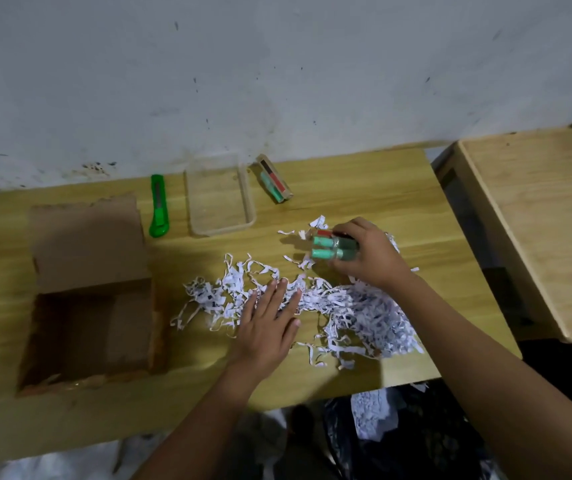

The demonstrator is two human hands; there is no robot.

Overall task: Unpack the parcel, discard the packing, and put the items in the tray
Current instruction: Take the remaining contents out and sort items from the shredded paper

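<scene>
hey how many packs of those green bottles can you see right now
2. One pack lies on the table right of the clear tray; the other pack is in the right hand. More may be hidden under the shredded paper.

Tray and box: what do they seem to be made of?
Tray: probably clear plastic, smooth; the wood grain of the table shows through it. Box: brown corrugated cardboard by its look, matte, with rough torn edges.

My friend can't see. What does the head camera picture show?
A right hand lifts green bottles from shredded paper on a wooden table; the left hand lies flat on the shreds. Nearby: open cardboard box, clear tray.
</scene>
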